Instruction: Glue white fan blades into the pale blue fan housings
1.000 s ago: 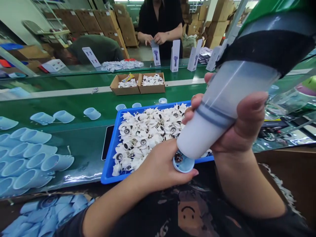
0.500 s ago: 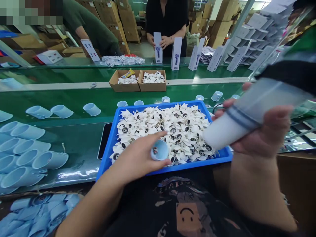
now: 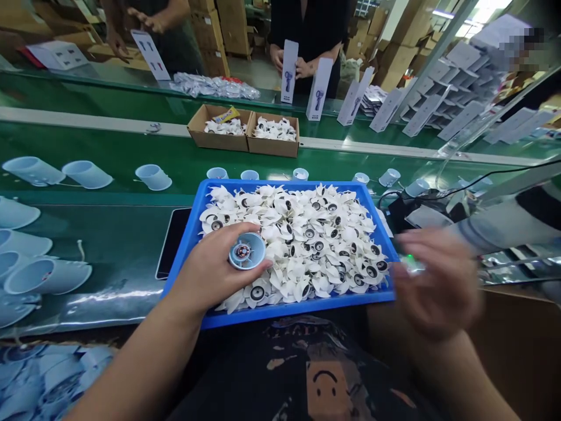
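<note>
My left hand [image 3: 210,272] is closed around a small light-blue cup [image 3: 246,251] with a round motor part showing inside its mouth. It holds the cup over the near left part of a blue tray [image 3: 280,310] heaped with white fan blades [image 3: 307,240]. My right hand [image 3: 436,283] hovers off the tray's right edge and is smeared by motion, so its fingers are unclear. A small green light glows beside its fingertips. The white tool with a dark band [image 3: 508,219] hangs blurred further right, apart from the hand.
Light-blue cups [image 3: 48,275] lie on the green belt at left, with more upright ones [image 3: 217,173] behind the tray. Two cardboard boxes [image 3: 245,137] of parts sit further back. Across the line, other people handle white cartons [image 3: 288,70]. Cables and devices lie at right.
The tool left the cup and swung away right. My left hand carried the cup left over the tray and turned its mouth upward. My right hand dropped lower, now blurred.
</note>
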Tool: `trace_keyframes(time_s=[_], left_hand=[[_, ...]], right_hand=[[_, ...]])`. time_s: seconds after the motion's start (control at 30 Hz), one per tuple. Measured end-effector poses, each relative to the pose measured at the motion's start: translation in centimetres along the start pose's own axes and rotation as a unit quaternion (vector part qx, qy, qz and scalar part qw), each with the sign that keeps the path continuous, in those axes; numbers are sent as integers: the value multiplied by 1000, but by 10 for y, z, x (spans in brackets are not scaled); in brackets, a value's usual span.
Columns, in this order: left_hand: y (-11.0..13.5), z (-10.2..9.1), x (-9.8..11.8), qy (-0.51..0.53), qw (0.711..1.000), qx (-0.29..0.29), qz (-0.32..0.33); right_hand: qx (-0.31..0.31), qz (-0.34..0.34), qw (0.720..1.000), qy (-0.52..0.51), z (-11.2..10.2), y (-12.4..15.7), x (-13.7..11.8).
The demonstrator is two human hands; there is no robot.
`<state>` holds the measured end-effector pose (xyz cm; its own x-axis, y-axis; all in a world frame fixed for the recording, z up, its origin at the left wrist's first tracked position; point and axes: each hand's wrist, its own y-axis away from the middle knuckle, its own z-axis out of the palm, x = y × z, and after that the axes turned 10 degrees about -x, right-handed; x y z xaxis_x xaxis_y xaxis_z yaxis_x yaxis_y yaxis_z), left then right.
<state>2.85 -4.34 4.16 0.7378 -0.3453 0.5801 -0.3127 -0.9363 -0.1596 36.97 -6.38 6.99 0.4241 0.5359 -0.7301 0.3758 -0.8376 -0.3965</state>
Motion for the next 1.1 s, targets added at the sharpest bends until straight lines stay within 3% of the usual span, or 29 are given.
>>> trace_keyframes(time_s=[0.07,0.17,0.3,0.63,0.97,1.1], left_hand=[[0,0,1,-4,1000,6,0],[0,0,3,-7,1000,19,9],[0,0,4,-15,999,22,24],[1,0,4,3,1000,15,18],[0,-1,4,9,1000,-8,16],[-1,0,3,11,1000,-1,7]], right_hand=[[-99,-72,982,141,31,-12,-6],[-282,-53,907,307,69,-33,-9],[-383,-16,857,344,80,-59,-8],[-446,-21,792,417,75,-77,-20],[-471,-179,766,399,69,-87,-5],[-468,-171,782,375,66,-81,1]])
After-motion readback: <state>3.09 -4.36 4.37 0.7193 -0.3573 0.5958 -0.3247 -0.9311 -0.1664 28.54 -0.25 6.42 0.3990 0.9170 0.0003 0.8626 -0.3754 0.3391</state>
